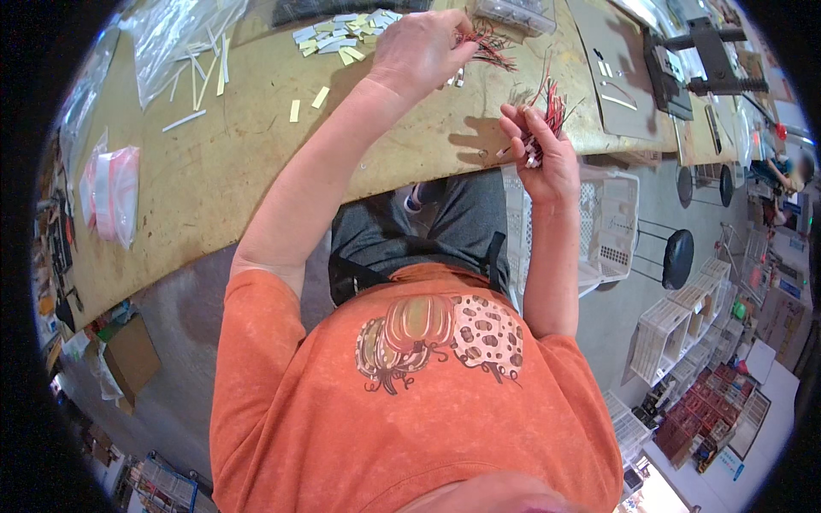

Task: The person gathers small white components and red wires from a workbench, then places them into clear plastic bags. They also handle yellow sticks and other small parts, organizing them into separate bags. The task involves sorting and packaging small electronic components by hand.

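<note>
My left hand [417, 53] reaches to the far side of the worktable [256, 184], its fingers closed at a loose cluster of thin red and black wires [491, 53]. Small white connector ends [458, 79] show just below that cluster. Over the near edge of the table, my right hand [552, 167] grips a bundle of red and black wires [554, 111]. White connectors stick out at the bundle's lower end, and its loose wire ends point away from me. The left fingertips are partly hidden among the wires.
Small yellow and white strips [338, 38] lie heaped beside my left hand. Longer strips [201, 73] and a clear plastic bag [171, 34] are at left. A clear box [517, 15] and a black metal fixture [676, 73] stand beyond. White crates [607, 222] sit below the table's right edge.
</note>
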### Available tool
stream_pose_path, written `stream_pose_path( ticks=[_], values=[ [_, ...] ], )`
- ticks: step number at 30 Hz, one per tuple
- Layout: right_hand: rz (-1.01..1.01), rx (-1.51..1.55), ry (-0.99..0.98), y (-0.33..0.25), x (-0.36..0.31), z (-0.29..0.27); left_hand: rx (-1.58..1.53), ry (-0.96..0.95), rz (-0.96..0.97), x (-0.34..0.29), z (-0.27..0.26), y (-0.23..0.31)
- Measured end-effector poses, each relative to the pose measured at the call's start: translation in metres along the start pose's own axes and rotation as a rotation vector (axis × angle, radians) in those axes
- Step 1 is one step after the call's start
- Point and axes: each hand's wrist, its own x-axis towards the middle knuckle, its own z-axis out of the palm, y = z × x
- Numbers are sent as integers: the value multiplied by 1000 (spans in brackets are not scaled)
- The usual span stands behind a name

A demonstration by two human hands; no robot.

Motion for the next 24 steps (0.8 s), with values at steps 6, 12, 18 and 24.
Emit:
stream_pose_path(
  ticks=[6,12,18,24],
  values=[
    [7,-114,-150,7,-4,12,-1034,-536,-212,-18,19,22],
    [12,227,-171,6,5,0,-1070,-408,-245,-7,4,17],
    [23,660,-305,-5,8,-7,-991,-732,-237,-15,2,28],
    [9,564,-332,1,6,1,-926,-816,-159,-19,18,20]
  ],
)
